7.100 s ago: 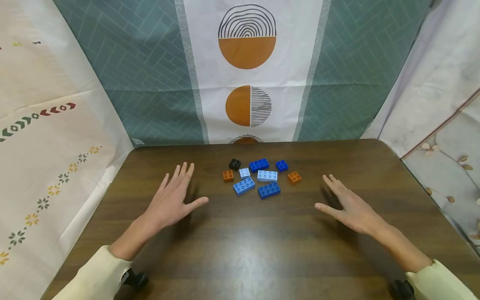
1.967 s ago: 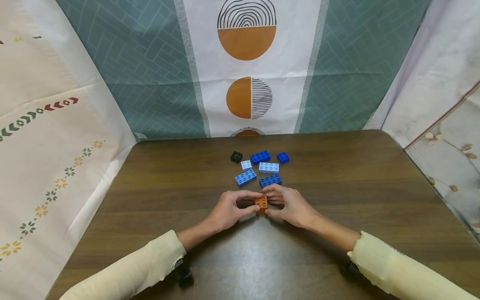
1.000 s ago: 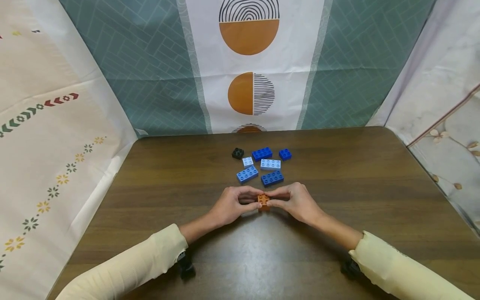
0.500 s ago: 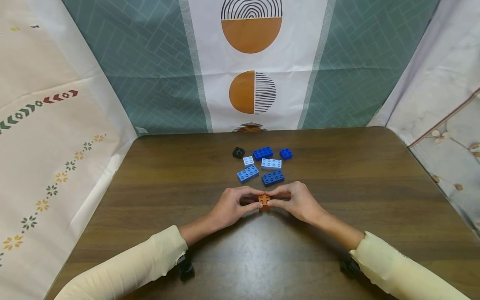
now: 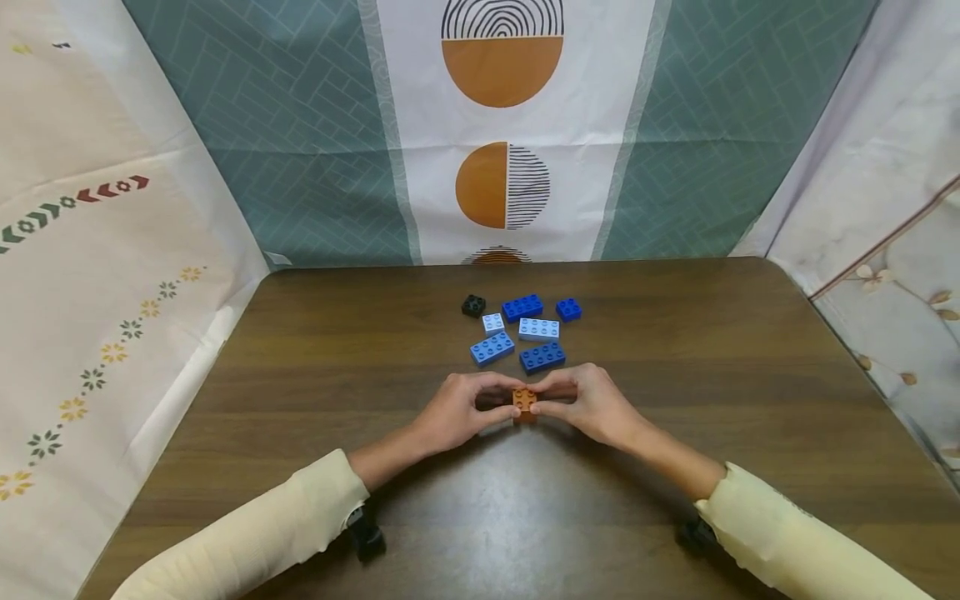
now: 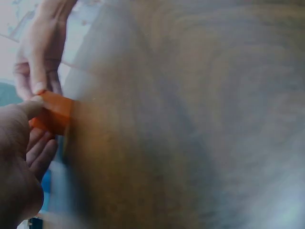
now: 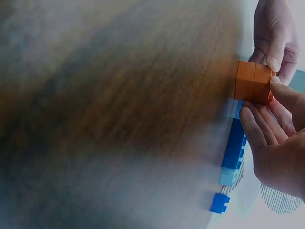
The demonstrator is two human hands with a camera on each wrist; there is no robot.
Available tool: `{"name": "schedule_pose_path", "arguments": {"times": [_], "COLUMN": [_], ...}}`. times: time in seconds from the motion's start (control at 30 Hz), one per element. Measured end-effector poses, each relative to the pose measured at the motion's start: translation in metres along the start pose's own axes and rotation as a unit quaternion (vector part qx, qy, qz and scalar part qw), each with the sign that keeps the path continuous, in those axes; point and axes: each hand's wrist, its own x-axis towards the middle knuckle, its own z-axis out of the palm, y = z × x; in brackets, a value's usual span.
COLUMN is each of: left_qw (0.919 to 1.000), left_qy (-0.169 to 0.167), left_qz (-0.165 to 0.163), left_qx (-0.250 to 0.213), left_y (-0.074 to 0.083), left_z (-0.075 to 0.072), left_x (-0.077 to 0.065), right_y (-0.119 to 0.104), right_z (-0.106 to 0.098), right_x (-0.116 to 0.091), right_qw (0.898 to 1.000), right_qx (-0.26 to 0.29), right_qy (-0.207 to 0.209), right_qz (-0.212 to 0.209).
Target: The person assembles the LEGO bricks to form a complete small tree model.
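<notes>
Two small orange toy bricks (image 5: 524,402) stand one on top of the other on the table, in front of the blue ones. The right wrist view shows a seam running across the orange stack (image 7: 248,82). My left hand (image 5: 456,414) pinches the stack from the left, its thumb at the near side and its fingers behind. From the right, my right hand (image 5: 595,407) pinches it the same way. Fingertips of both hands nearly meet around the stack. In the left wrist view the orange stack (image 6: 58,113) is blurred and partly covered by the left thumb.
Beyond the hands lie a black brick (image 5: 473,306), a small pale brick (image 5: 492,324), a long pale brick (image 5: 538,330), a light blue brick (image 5: 492,349), a blue brick (image 5: 542,357), a darker blue brick (image 5: 522,308) and a small blue brick (image 5: 568,310). Patterned cloths surround the wooden table (image 5: 315,358).
Both hands began open and apart, with the orange bricks lying at either side of the group. They came together with the bricks at the near middle. The last second shows hardly any movement.
</notes>
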Motion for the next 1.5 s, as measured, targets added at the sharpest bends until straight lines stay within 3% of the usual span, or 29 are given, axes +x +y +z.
{"name": "schedule_pose_path", "arguments": {"times": [0.2, 0.33, 0.53, 0.67, 0.8, 0.93, 1.5], "left_qw": [0.9979, 0.9980, 0.9923, 0.9856, 0.9817, 0.9807, 0.9829], "left_qy": [-0.034, 0.006, 0.114, 0.143, 0.135, 0.123, 0.117], "left_qz": [0.036, 0.049, -0.006, -0.061, -0.106, -0.124, -0.102], "left_qx": [0.041, 0.039, 0.047, 0.066, 0.083, 0.088, 0.099], "left_y": [0.001, -0.003, -0.026, -0.047, -0.063, -0.073, -0.085], "left_z": [-0.022, -0.043, -0.074, -0.085, -0.088, -0.085, -0.085], "left_x": [0.012, 0.027, 0.053, 0.066, 0.075, 0.080, 0.084], "right_y": [-0.001, -0.001, -0.001, -0.001, -0.001, -0.002, 0.002], "right_z": [0.001, 0.001, 0.001, 0.000, -0.001, 0.000, 0.001], "right_x": [0.000, -0.001, -0.002, -0.001, -0.001, -0.001, -0.001], "right_qw": [1.000, 1.000, 0.999, 0.999, 0.999, 0.999, 0.999], "right_qx": [0.024, 0.029, 0.031, 0.026, 0.026, 0.027, 0.040], "right_qy": [-0.001, -0.001, -0.006, -0.007, -0.007, -0.008, -0.010], "right_qz": [0.000, 0.008, 0.019, 0.024, 0.027, 0.030, 0.022]}}
